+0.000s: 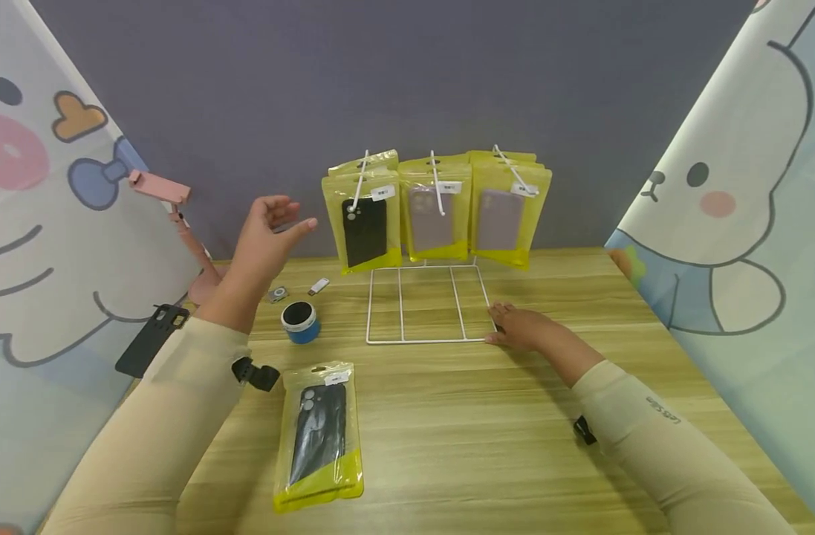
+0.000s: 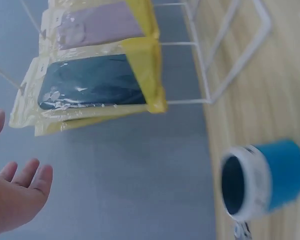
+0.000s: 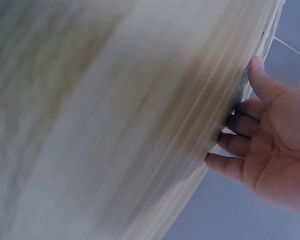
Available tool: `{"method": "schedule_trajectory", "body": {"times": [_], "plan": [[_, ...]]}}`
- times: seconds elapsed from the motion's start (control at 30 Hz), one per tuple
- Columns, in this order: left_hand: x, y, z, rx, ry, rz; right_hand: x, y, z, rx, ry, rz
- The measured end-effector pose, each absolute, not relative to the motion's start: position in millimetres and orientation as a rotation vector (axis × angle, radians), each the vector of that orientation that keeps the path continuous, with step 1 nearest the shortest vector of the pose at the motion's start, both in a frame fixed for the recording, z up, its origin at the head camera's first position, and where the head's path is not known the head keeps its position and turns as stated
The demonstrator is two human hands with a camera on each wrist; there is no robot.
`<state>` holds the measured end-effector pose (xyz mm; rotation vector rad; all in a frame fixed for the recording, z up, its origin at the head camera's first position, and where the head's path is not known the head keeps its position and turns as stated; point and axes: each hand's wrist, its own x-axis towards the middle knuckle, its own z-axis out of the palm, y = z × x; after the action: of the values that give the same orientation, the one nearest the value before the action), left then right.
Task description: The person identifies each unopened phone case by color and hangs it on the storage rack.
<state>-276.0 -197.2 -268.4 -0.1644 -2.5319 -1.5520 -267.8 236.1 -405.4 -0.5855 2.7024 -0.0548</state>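
Observation:
My left hand [image 1: 268,230] is raised in the air, its fingers loosely bent with nothing in them. Just to its right, a phone case in a yellow pouch [image 1: 365,232], dark in colour, hangs on a white hook of the wire display rack [image 1: 417,342]. Two front pouches with light purple phone cases [image 1: 432,217] hang on the other hooks, with more pouches behind. Low on the right, my right hand [image 1: 519,327] rests at the front right corner of the rack's base. Its fingertips touch down around the wire and tabletop, as the right wrist view [image 3: 280,145] also shows.
Another pouched dark phone case [image 1: 319,431] lies flat on the table in front. A blue jar with a black top [image 1: 300,322], a USB stick [image 1: 319,286] and a small silver gadget [image 1: 277,294] are at the left. Beyond my left arm are a pink stand [image 1: 196,241] and a black phone case [image 1: 149,345].

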Motion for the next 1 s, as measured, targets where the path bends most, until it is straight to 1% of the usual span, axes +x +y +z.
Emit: {"method": "schedule_trajectory", "body": {"times": [0.13,0.27,0.4,0.47,0.6,0.7,0.9,1.0], "plan": [[-243,-214,-294,-0.243,-2.718,-1.329,-267,235,-403,-0.601,2.684,-0.059],[-216,-221,-323,-0.441,-2.974,-1.025,-266,235,-400,-0.604,2.665,-0.058],[-197,-222,-352,-0.646,-3.205,-0.733,-264,235,-401,-0.598,2.666,-0.069],[-191,-222,-365,-0.687,-3.289,-0.628,-264,235,-401,-0.599,2.670,-0.075],[-186,-222,-385,-0.724,-3.328,-0.451,-264,236,-402,-0.606,2.679,-0.079],[-187,-221,-393,-0.726,-3.283,-0.403,-264,236,-403,-0.607,2.681,-0.078],[-190,-223,-395,-0.726,-3.245,-0.508,-264,237,-403,-0.601,2.681,-0.082],[-193,-226,-393,-0.777,-3.207,-0.612,-265,237,-403,-0.598,2.684,-0.085]]}}
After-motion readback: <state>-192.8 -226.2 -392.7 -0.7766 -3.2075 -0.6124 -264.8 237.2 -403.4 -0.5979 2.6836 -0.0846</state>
